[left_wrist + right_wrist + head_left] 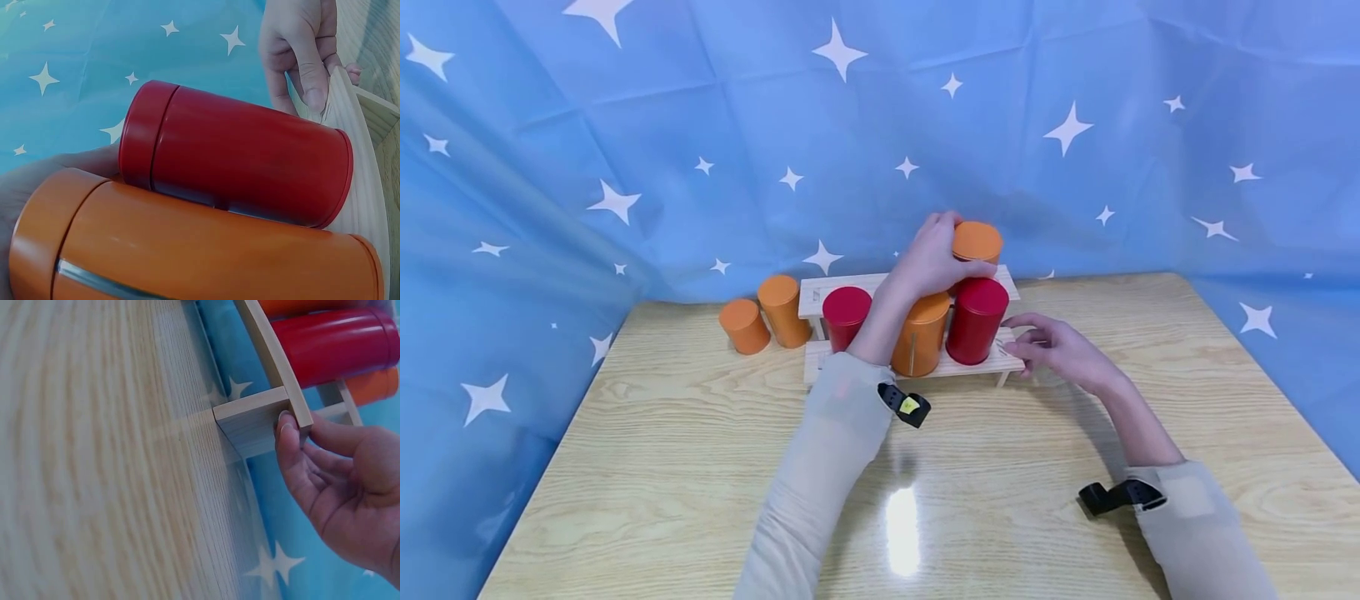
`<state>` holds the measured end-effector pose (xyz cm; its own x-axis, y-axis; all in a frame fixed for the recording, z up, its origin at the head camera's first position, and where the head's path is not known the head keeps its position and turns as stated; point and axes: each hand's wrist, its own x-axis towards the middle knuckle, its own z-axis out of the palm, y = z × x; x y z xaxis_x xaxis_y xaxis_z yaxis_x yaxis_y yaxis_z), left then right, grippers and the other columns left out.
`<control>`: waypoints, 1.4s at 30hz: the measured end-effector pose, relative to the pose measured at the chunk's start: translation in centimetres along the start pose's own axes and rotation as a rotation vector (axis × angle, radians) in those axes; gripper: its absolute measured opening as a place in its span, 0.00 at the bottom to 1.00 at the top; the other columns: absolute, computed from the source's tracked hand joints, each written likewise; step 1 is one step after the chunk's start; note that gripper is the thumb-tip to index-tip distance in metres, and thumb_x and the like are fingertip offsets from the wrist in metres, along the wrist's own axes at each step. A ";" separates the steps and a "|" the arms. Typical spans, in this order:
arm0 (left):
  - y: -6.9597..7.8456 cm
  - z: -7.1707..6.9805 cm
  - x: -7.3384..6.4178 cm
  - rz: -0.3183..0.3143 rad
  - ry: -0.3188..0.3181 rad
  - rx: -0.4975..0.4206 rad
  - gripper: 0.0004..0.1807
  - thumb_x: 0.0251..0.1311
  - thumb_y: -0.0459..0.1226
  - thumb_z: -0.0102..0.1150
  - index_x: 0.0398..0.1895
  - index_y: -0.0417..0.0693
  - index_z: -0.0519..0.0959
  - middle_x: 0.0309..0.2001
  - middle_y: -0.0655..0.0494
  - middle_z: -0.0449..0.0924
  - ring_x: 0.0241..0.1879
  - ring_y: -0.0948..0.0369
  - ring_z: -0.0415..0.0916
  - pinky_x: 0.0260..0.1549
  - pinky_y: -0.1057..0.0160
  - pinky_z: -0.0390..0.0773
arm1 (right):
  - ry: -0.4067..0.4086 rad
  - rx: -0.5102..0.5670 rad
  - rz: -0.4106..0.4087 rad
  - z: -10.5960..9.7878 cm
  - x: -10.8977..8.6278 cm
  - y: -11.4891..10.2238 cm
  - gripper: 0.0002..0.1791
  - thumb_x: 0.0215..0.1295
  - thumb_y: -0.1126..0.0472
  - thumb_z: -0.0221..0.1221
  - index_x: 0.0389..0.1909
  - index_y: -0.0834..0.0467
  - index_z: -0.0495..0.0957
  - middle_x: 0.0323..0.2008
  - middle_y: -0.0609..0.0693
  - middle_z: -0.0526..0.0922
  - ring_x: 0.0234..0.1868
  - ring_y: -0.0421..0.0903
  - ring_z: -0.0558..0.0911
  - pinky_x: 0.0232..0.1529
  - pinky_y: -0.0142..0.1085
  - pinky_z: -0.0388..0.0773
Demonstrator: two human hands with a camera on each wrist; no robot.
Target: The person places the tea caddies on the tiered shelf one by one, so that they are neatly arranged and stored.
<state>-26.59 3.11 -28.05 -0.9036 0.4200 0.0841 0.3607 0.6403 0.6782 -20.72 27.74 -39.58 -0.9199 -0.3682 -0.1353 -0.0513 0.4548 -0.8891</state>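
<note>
A two-tier pale wooden rack [1011, 364] stands near the back of the table. My left hand [934, 257] grips an orange canister [977, 242] at the right end of the upper tier, fingers behind it and thumb in front. Along the lower tier stand a red canister [847, 308], an orange canister [922, 337] and another red canister [976, 321]. The left forearm hides part of the first red one. My right hand [1063, 352] pinches the right end of the lower board [304, 419] between thumb and fingers, as the right wrist view shows.
Two smaller orange canisters, a short one [745, 327] and a taller one [784, 312], stand on the wooden table [700, 467] left of the rack. A blue cloth with white stars [760, 125] hangs behind the table and along its sides.
</note>
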 end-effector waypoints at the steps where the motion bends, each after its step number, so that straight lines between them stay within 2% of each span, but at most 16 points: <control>1: 0.1 0.0 0.0 0.003 -0.002 0.009 0.44 0.60 0.51 0.70 0.72 0.43 0.61 0.64 0.50 0.66 0.57 0.59 0.69 0.50 0.65 0.78 | 0.002 0.001 0.000 -0.1 0.0 0.0 0.28 0.73 0.56 0.60 0.68 0.62 0.66 0.45 0.64 0.81 0.34 0.61 0.84 0.42 0.45 0.83; 12: 0.4 0.1 -0.2 0.012 -0.001 0.039 0.48 0.60 0.52 0.70 0.76 0.42 0.58 0.68 0.49 0.64 0.61 0.57 0.67 0.54 0.61 0.77 | 0.002 0.012 -0.008 -0.2 -0.1 0.2 0.28 0.72 0.57 0.61 0.68 0.63 0.67 0.43 0.63 0.81 0.34 0.60 0.84 0.40 0.45 0.84; 18: 0.4 0.0 -0.2 0.028 0.018 0.027 0.47 0.58 0.54 0.70 0.75 0.45 0.60 0.69 0.48 0.62 0.59 0.56 0.67 0.52 0.61 0.78 | 0.005 0.000 -0.012 -0.1 0.0 0.2 0.29 0.72 0.57 0.61 0.68 0.63 0.66 0.42 0.63 0.81 0.33 0.60 0.84 0.41 0.46 0.84; 22: 0.7 -0.5 -0.6 0.048 0.042 0.010 0.49 0.59 0.57 0.68 0.77 0.47 0.59 0.71 0.48 0.60 0.63 0.56 0.65 0.57 0.58 0.76 | 0.000 0.011 -0.005 -0.1 0.1 0.1 0.29 0.72 0.56 0.61 0.68 0.63 0.66 0.43 0.63 0.81 0.34 0.61 0.84 0.42 0.47 0.84; 26: 1.2 -1.3 -1.3 0.076 0.073 -0.014 0.48 0.61 0.56 0.66 0.78 0.48 0.57 0.72 0.49 0.59 0.67 0.57 0.63 0.63 0.57 0.72 | 0.000 0.014 -0.008 -0.1 0.0 0.2 0.28 0.73 0.56 0.61 0.68 0.63 0.67 0.43 0.63 0.81 0.33 0.60 0.84 0.42 0.47 0.84; 32: 1.3 -2.5 -2.7 0.144 0.142 -0.092 0.39 0.66 0.51 0.63 0.76 0.47 0.62 0.71 0.51 0.63 0.66 0.58 0.64 0.62 0.61 0.71 | 0.001 0.012 -0.017 -0.1 0.0 0.4 0.28 0.73 0.57 0.61 0.68 0.64 0.66 0.43 0.63 0.81 0.34 0.61 0.84 0.42 0.44 0.83; 36: 0.9 -3.4 -4.0 0.195 0.194 -0.118 0.34 0.68 0.48 0.62 0.73 0.47 0.66 0.69 0.51 0.66 0.67 0.57 0.64 0.63 0.60 0.69 | 0.002 0.013 -0.018 -0.1 0.0 0.5 0.28 0.73 0.57 0.61 0.68 0.64 0.66 0.42 0.63 0.81 0.34 0.60 0.84 0.43 0.42 0.83; 42: -0.4 -4.6 -5.8 0.230 0.273 -0.134 0.29 0.69 0.43 0.62 0.70 0.45 0.71 0.65 0.50 0.71 0.65 0.58 0.66 0.63 0.63 0.68 | 0.007 0.007 -0.016 -0.1 0.1 0.5 0.28 0.73 0.58 0.61 0.67 0.64 0.66 0.42 0.63 0.81 0.33 0.59 0.84 0.42 0.42 0.83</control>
<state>-22.53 -2.56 -25.40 -0.8376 0.3442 0.4242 0.5439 0.4522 0.7069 -20.83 28.00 -40.01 -0.9218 -0.3692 -0.1180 -0.0630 0.4430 -0.8943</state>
